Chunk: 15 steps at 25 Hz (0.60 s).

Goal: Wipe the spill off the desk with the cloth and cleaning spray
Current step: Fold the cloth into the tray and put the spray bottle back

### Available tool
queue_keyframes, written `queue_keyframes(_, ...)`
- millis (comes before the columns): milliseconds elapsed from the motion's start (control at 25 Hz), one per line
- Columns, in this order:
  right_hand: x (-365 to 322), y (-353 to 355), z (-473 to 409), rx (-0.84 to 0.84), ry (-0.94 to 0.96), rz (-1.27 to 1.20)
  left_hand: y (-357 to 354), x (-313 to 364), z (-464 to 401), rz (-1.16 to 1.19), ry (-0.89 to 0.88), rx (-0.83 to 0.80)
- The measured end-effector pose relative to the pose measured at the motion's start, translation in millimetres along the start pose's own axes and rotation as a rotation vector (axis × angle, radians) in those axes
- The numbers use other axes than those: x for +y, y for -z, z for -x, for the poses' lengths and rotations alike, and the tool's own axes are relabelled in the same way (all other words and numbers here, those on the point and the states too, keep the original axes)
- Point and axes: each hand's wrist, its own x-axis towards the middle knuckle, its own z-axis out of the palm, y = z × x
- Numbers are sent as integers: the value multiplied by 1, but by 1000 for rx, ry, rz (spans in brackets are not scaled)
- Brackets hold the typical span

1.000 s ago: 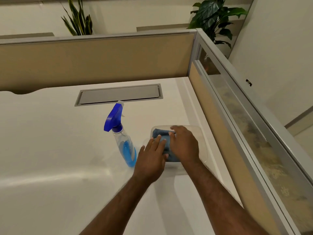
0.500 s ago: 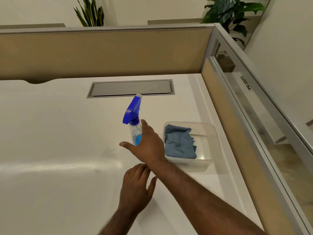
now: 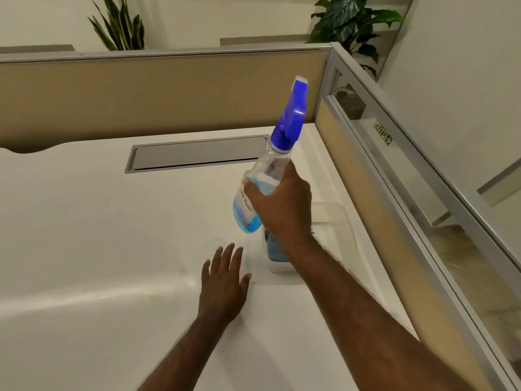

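Centrally, the person's right hand (image 3: 282, 207) is wrapped around the body of a clear plastic spray bottle with a blue trigger head and blue liquid (image 3: 266, 176), holding it clear of the white desk (image 3: 84, 235) and tilted, the nozzle pointing up and away. The left hand (image 3: 224, 283) is flat and wide open, fingers spread, palm down at the desk surface and holding nothing; whether it presses on the surface cannot be told. Just behind the right wrist sits a clear plastic tub (image 3: 342, 230) near the desk's right edge, containing a folded blue cloth (image 3: 275, 246), mostly hidden by the forearm. A faint wet sheen (image 3: 208, 249) lies on the desk just ahead of the left fingertips. A grey cable hatch (image 3: 197, 153) is set into the desk beyond.
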Motion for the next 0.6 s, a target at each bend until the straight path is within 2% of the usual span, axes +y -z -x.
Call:
queue_keyframes(120, 14, 54, -4, 166, 7, 25, -6, 2, -30, -57, 6, -126)
queue_keyframes(240, 43, 91, 1, 239, -50, 108, -9, 4, -44, -47, -7, -191)
queue_keyframes(400, 82, 101, 10, 266, -141, 148, -13, 7, -47, -58, -28, -249)
queue_keyframes(600, 114, 85, 13, 212, -192, 182, -12, 5, -46, -59, -22, -288)
